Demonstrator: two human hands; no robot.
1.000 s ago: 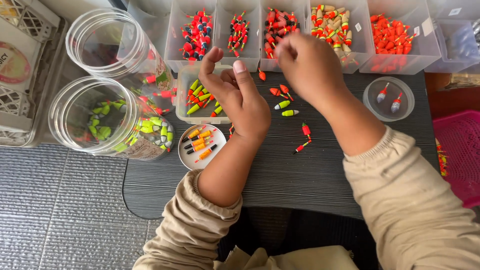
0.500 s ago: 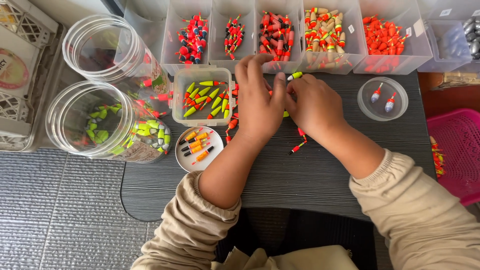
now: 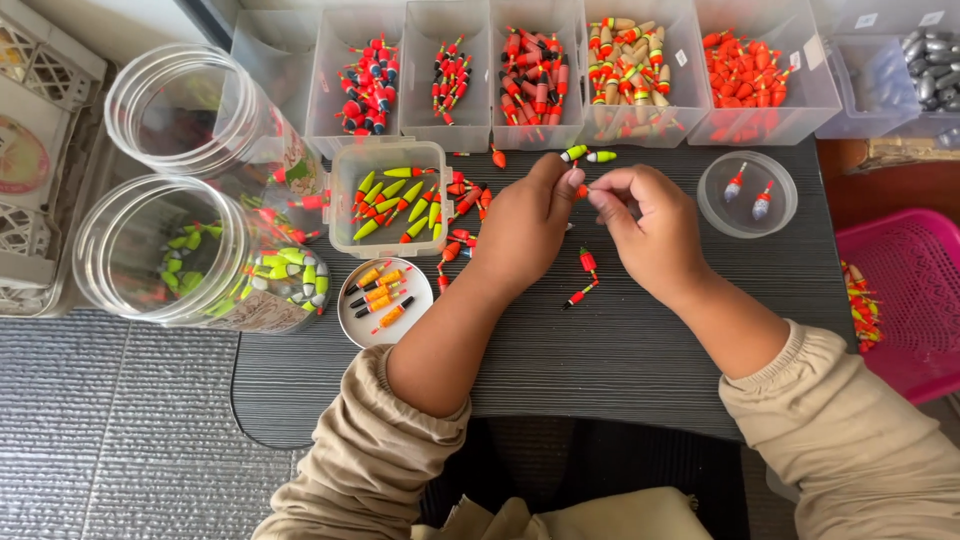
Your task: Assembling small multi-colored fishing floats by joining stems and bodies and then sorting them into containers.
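My left hand (image 3: 522, 228) and my right hand (image 3: 648, 225) meet fingertip to fingertip over the dark ribbed table (image 3: 600, 350), pinching a small orange-red fishing float (image 3: 580, 190) between them. Two green-and-white floats (image 3: 588, 155) lie just above the fingers. Loose red floats (image 3: 583, 275) rest below the hands, and more red ones (image 3: 462, 195) are scattered left of my left hand. A clear box of yellow-green floats (image 3: 390, 198) stands to the left.
A row of clear bins (image 3: 560, 70) with sorted floats lines the back edge. Two big clear jars (image 3: 180, 250) lie on their sides at left. A small round lid with orange floats (image 3: 384, 298), a round dish with two floats (image 3: 748, 195), and a pink basket (image 3: 905, 300) surround the hands.
Both hands have come down from in front of the bins to the table and closed together on a small float. The view has shifted slightly.
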